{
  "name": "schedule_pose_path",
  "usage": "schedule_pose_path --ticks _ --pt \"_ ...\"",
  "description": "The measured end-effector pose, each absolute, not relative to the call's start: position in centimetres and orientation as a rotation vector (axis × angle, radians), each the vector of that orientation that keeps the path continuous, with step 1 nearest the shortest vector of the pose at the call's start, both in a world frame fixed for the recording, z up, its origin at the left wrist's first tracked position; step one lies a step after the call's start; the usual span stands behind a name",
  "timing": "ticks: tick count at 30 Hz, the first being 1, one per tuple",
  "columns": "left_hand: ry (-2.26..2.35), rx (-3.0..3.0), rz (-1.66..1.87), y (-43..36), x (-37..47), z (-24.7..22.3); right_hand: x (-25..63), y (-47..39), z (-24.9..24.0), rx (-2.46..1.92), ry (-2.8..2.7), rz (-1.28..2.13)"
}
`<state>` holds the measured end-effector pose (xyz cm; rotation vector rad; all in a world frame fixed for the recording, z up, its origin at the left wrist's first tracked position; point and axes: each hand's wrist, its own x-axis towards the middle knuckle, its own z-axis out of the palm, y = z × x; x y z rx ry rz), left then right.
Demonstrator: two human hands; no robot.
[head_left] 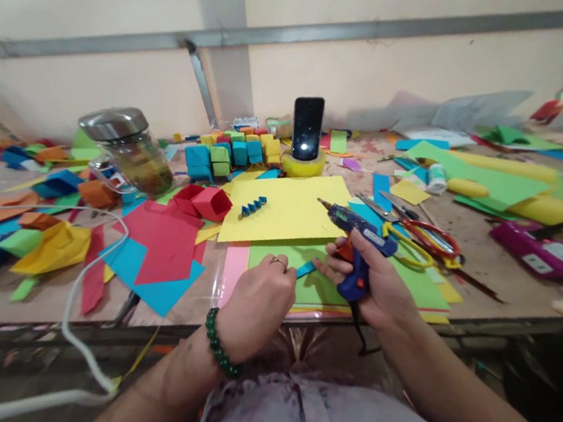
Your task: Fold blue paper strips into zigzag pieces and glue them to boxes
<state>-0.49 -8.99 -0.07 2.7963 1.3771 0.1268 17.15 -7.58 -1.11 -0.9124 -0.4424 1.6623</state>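
My right hand [368, 272] is wrapped round a blue glue gun [358, 230], its nozzle pointing up and to the left. A short blue paper strip [306, 269] sticks out of the closed fingers of my left hand [265, 293], towards the right hand. Under both hands lies green paper [420, 290]. Just beyond is a yellow sheet [285, 204] with a small blue zigzag-folded strip [253, 206] resting on it. Red folded paper boxes [203, 202] touch that sheet's left side.
Scissors [420, 237] lie right of the glue gun. Behind stand a phone [307, 129] on a yellow tape roll [304, 163], coloured paper boxes [220, 157] and a lidded glass jar [129, 153]. A white cable [73, 307] crosses the left; a purple pouch [541, 247] lies right.
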Motion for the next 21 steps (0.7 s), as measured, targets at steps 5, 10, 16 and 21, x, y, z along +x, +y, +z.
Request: schedule_pose_path --ticks 5,10,16,21 --pt "1.285 2.744 0.033 -8.43 -0.87 0.27 17.03 -7.57 -1.57 -0.907 -0.433 1.642" --pt "1.303 2.686 0.107 -8.42 -1.04 -0.02 17.01 -7.44 -1.63 -0.895 -0.400 1.636" --pt "1.354 2.736 0.048 -8.96 -0.73 0.13 16.98 -7.51 -1.74 -0.867 -0.415 1.636" --pt "1.349 2.748 0.020 -8.84 -0.46 0.37 17.00 -7.76 -1.81 -0.835 -0.439 1.609"
